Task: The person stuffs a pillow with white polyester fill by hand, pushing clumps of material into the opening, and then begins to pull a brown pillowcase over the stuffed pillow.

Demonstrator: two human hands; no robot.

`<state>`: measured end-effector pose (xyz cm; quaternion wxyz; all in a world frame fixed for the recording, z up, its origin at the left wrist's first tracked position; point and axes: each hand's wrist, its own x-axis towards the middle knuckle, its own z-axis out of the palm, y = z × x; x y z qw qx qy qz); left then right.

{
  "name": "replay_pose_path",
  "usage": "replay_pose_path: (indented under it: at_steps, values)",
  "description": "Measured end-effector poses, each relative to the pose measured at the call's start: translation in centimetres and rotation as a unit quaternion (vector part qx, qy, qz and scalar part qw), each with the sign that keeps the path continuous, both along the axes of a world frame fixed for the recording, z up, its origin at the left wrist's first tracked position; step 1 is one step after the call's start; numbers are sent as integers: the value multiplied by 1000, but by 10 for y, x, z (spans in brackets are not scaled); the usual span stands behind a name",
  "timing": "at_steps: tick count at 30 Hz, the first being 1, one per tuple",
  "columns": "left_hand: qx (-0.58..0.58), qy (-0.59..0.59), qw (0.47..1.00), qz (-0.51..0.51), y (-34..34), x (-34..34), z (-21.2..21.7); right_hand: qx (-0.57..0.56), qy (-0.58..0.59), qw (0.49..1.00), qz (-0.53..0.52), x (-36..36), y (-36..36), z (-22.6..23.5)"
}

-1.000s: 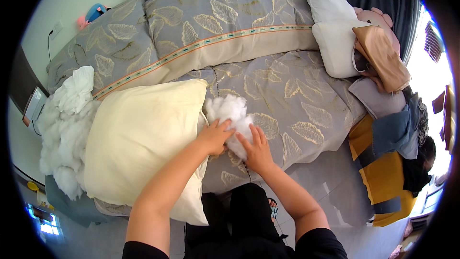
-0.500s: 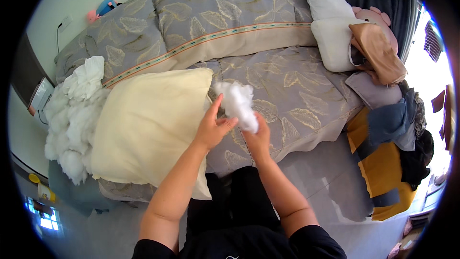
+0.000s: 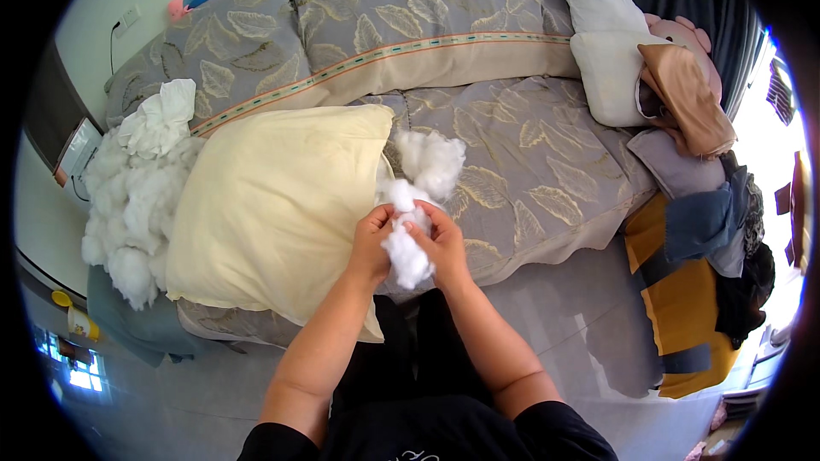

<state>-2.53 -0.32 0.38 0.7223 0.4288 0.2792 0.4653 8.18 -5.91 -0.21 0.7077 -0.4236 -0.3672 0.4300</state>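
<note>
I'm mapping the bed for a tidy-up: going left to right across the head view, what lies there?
Loose white stuffing pile → cream pillow → left hand → stuffing clump → right hand → white pillow → heap of clothes.

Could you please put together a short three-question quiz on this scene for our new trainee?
1. True or false: both hands grip the same clump of white stuffing.
2. Where does the big loose heap of white stuffing lie?
A. left of the cream pillow
B. on the floor
C. on the white pillows at the far right
3. Fill in: the bedspread is grey with a pattern of ____.

Key
1. True: the left hand and right hand hold it between them, in front of the pillow's open end.
2. A
3. leaves
</note>
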Motion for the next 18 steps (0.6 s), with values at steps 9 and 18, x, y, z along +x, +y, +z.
replay_pose_path:
  at_steps: [9,18]
  values:
    - [6,-16,987,163,28,-31,23,43,48,984,-165,61,-2,5]
    - [68,94,993,40,2,11,29,139,-381,904,-134,17,9,0]
